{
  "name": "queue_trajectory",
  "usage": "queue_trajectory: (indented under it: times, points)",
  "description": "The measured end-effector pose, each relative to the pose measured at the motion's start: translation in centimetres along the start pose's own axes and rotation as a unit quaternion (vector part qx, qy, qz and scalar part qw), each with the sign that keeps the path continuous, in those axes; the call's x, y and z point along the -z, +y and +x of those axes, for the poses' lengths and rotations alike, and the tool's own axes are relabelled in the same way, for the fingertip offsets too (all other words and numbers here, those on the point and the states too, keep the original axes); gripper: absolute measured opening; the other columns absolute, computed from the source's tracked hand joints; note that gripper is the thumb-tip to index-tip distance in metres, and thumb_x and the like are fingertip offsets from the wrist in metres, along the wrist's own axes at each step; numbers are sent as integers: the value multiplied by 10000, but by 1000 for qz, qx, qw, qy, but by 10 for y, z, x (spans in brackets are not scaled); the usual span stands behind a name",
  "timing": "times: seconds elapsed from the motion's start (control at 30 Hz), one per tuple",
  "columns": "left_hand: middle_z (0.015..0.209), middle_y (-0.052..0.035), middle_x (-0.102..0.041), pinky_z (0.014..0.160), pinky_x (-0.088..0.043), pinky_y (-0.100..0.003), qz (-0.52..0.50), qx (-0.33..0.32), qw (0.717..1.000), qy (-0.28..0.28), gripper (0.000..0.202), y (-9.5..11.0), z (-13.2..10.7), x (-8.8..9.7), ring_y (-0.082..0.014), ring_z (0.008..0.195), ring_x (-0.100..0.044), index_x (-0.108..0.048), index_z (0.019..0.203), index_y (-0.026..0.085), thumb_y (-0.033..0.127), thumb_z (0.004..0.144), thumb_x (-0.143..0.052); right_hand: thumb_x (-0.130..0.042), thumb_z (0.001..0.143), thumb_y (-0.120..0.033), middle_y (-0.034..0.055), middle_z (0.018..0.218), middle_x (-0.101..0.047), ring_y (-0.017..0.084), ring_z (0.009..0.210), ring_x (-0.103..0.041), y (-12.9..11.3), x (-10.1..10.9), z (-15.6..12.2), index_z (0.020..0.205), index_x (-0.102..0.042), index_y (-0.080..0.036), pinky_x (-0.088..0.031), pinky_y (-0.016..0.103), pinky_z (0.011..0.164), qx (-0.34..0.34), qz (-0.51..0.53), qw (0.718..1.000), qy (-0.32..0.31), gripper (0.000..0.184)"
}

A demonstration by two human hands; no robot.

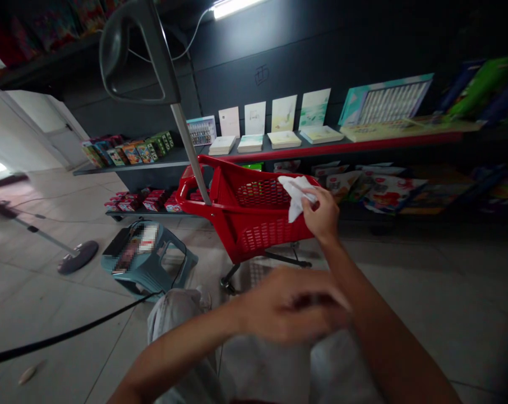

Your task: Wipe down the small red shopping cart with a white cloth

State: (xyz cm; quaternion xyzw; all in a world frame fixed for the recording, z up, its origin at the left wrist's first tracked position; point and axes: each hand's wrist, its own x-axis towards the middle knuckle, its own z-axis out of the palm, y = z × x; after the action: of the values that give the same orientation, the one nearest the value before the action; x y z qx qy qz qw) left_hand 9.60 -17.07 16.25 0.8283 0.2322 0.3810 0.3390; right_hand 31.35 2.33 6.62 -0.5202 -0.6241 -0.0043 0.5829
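My right hand (321, 216) is raised in front of a red shopping basket on wheels (249, 216) and pinches a crumpled white cloth or tissue (295, 193) against the basket's right rim. My left hand (290, 306) hovers lower, above my lap, smeared by motion, so its fingers cannot be read. The basket's long grey handle (140, 53) rises up to the upper left.
Dark shelves (329, 147) along the wall carry notebooks, cards and boxed sets; packets lie on the lower shelf. A teal plastic stool (153, 261) with items on it stands at the left, a fan base (77, 255) beyond it. A black cable (69, 335) crosses the tiled floor.
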Motion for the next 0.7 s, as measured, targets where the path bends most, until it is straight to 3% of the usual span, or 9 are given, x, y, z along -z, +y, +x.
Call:
queue_trajectory:
  times: [0.07, 0.13, 0.2, 0.23, 0.3, 0.4, 0.57, 0.7]
  points:
    - [757, -16, -627, 625, -448, -255, 8, 19, 988, 152, 283, -35, -3, 11, -134, 678, -575, -623, 810, 200, 392, 1004, -545, -577, 937, -326, 140, 1251, -687, 297, 1232, -621, -15, -12, -3, 1154, -714, -203, -477, 497, 1130, -5, 45, 999, 12, 285]
    - [730, 9, -565, 631, -416, -251, 63, 84, 929, 354, 272, -79, -12, 25, -130, 669, -532, -570, 807, 201, 375, 1008, -513, -573, 954, -346, 129, 1258, -682, 288, 1243, -616, -28, -27, -10, 1173, -700, -215, -479, 493, 1132, 9, 87, 996, -6, 284]
    - [803, 3, -569, 710, -444, -274, 150, 122, 880, 433, 191, -120, -23, 40, -141, 723, -534, -571, 887, 201, 364, 984, -547, -557, 965, -315, 123, 1287, -667, 279, 1263, -606, -39, -41, -17, 1179, -693, -223, -478, 486, 1141, 48, 116, 990, -58, 270]
    - [840, -1, -562, 759, -457, -295, 208, 126, 866, 437, 166, -137, -28, 47, -153, 762, -537, -571, 931, 201, 361, 942, -613, -540, 969, -289, 123, 1315, -655, 276, 1282, -594, -44, -47, -21, 1178, -692, -226, -473, 484, 1151, 71, 119, 986, -92, 266]
    - [987, -39, -564, 888, -474, -354, 299, 125, 838, 439, 316, -160, -34, 60, -193, 913, -556, -567, 1059, 194, 384, 863, -727, -500, 978, -241, 118, 1363, -628, 274, 1319, -565, -50, -55, -27, 1184, -691, -233, -456, 492, 1174, 105, 104, 979, -144, 281]
    - [1149, -93, -523, 948, -486, -403, 343, 137, 793, 484, 524, -175, -33, 74, -236, 1054, -539, -499, 1205, 183, 440, 840, -773, -453, 1000, -222, 114, 1365, -622, 279, 1310, -558, -52, -56, -30, 1233, -676, -241, -455, 509, 1172, 114, 58, 978, -167, 323]
    - [1232, -121, -506, 878, -532, -379, 342, 125, 816, 449, 609, -195, -38, 82, -261, 1128, -550, -458, 1213, 193, 438, 790, -821, -431, 1021, -236, 131, 1370, -614, 286, 1297, -572, -43, -43, -27, 1260, -654, -221, -473, 501, 1154, 116, 6, 975, -189, 327]
    - [1211, -105, -535, 857, -551, -376, 302, 182, 811, 467, 563, -214, -44, 84, -232, 1033, -616, -468, 1174, 209, 441, 795, -814, -484, 987, -226, 118, 1357, -617, 289, 1268, -592, -24, -21, -23, 1204, -662, -238, -491, 503, 1130, 104, -38, 975, -193, 281]
